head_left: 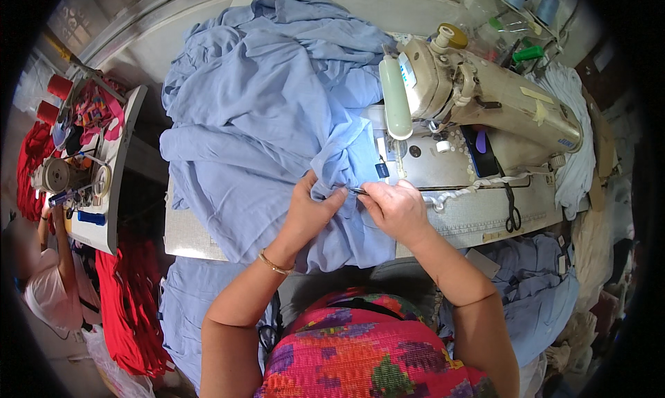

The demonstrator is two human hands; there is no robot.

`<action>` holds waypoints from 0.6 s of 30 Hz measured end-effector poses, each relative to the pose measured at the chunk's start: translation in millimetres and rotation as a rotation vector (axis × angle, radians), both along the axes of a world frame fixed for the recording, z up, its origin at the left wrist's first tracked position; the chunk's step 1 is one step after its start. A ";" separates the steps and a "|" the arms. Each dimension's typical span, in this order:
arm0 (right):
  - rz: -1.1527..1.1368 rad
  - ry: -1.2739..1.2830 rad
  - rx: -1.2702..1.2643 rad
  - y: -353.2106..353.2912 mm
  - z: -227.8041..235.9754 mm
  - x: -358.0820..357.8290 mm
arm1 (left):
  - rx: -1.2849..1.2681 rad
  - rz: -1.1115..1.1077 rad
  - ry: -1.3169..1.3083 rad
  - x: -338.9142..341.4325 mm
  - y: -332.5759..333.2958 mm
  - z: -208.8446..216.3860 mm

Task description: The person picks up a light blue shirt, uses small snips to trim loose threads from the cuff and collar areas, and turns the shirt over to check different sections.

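Light-blue fabric [249,107]: heaped on the table [190,232] left of the sewing machine [495,90], draping over the near edge | left hand [310,205]: fingers pinching a fold [331,181] | right hand [396,207]: fingers closed on a small dark tool [357,190] at that fold | handling: probably light, soft, limp, slide-prone; pinch close to the fold, supporting bulk.

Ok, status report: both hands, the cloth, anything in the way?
Left hand holding blue cloth. Right hand pinching small dark object at the cloth. Cloth heaped left of sewing machine. Nothing seen blocking hands.
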State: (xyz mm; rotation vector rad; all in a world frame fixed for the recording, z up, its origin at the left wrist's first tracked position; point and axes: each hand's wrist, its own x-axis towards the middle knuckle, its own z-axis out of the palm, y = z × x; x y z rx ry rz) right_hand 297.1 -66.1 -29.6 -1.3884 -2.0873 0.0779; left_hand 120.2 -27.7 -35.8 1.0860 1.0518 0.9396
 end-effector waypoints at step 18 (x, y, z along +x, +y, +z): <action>0.157 0.523 -0.439 5.2 3.3 9.1 | -0.284 -0.125 -0.314 -7.6 5.7 7.8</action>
